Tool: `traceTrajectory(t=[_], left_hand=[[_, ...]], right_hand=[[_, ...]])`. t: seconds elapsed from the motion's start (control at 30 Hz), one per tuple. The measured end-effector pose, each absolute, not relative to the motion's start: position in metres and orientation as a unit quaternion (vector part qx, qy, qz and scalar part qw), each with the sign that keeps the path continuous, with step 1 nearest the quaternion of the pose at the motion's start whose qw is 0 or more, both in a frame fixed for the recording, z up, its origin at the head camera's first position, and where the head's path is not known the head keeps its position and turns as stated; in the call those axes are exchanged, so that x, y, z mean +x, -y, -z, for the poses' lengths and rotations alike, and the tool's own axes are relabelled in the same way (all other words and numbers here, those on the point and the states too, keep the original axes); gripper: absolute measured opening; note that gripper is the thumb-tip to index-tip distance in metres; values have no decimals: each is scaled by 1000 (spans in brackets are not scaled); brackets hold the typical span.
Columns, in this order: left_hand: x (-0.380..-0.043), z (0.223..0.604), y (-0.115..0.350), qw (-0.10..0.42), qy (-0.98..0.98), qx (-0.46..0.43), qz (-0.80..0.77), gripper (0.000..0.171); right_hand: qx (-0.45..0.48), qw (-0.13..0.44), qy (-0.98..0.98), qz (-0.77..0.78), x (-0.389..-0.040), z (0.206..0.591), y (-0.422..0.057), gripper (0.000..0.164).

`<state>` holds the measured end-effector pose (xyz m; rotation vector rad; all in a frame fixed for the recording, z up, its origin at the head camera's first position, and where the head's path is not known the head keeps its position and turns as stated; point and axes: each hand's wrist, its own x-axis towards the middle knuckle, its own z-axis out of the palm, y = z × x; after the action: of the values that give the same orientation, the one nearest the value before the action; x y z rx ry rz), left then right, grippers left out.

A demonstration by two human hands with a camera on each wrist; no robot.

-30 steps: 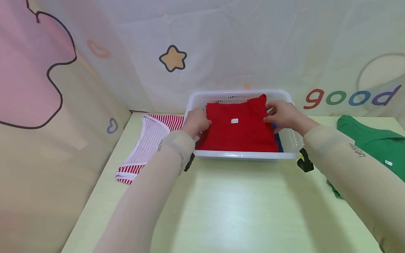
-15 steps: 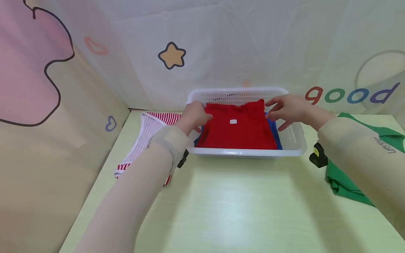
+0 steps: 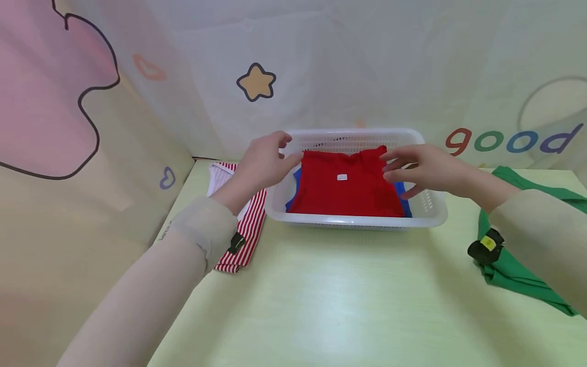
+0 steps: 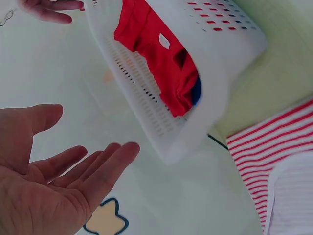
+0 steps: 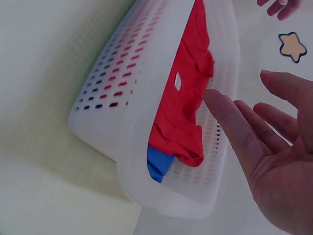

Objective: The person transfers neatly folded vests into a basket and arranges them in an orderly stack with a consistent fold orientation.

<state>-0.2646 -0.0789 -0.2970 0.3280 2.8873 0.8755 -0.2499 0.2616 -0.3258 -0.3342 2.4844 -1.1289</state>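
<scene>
A folded red garment [image 3: 346, 191] with a small white label lies in a white plastic basket [image 3: 353, 221], on top of a blue garment [image 3: 402, 196] whose edges show at both sides. Over the basket's left end my left hand [image 3: 263, 160] hovers, fingers spread and holding nothing; the left wrist view shows its palm [image 4: 54, 191] apart from the basket. My right hand [image 3: 426, 168] is above the basket's right side, fingers loosely extended beside the red garment, with nothing in its grasp. In the right wrist view its fingers [image 5: 239, 127] are near the basket's back rim.
To the left of the basket lies a red-and-white striped garment [image 3: 249, 229], partly behind my left arm. A green garment [image 3: 518, 270] lies on the table [image 3: 330, 295] at the right, partly covered by my right sleeve. A printed wall sheet [image 3: 367, 66] stands behind the basket.
Both hands have let go of the red garment. The left hand has lifted and moved left out of the basket, while the right has drawn back to the right.
</scene>
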Motion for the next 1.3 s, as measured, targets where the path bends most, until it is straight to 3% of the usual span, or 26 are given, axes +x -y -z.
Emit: traceTrajectory(t=[0.33,0.57,0.73,1.0,1.3], left_hand=[[-239,308,153,2,-956,91,-280,56],[-226,336,181,48,-963,97,-249,61],[-226,368,181,52,-971,109,-205,65],[-230,410,172,97,-982,120,-106,70],[-227,440,173,133,-982,108,-80,70]], right_hand=[[-135,176,-875,431,-215,319,-270,60],[-158,176,-864,444,-191,323,-274,50],[-170,163,-859,455,-173,331,-271,45],[-216,77,-895,382,-138,346,-269,43],[-257,26,-918,301,-110,367,-267,53]])
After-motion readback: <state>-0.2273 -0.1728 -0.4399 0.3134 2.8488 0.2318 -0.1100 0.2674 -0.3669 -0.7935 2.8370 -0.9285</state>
